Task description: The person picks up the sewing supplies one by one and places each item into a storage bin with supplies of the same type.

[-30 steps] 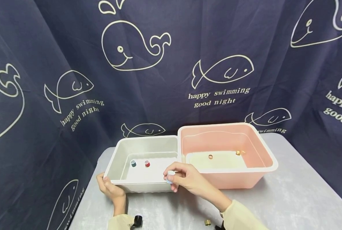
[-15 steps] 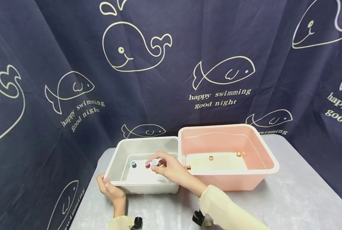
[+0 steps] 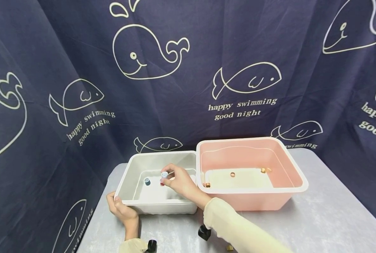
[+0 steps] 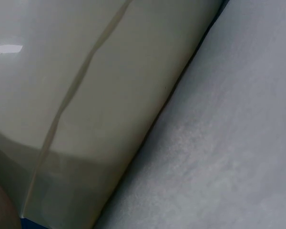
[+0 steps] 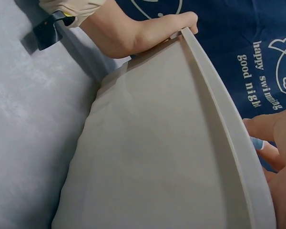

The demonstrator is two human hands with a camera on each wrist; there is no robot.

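In the head view my left hand grips the front left corner of a light grey plastic bin. My right hand reaches over that bin and pinches a small pale blue cylinder with a whitish top between thumb and fingers. Just below it, a small red cylinder on the bin floor is partly hidden by the fingers. A dark teal cylinder stands to its left. The right wrist view shows the bin's outer wall, with a bit of the pale blue cylinder between my fingers.
A pink bin stands against the grey bin's right side. Inside lie several small gold and copper-coloured pieces, among them a ring. A brass-coloured piece sits on the grey table near the right sleeve. A dark whale-print curtain hangs behind.
My right hand has moved left from the grey bin's front right edge to over its middle, carrying the pale blue cylinder. My left hand has stayed on the corner.
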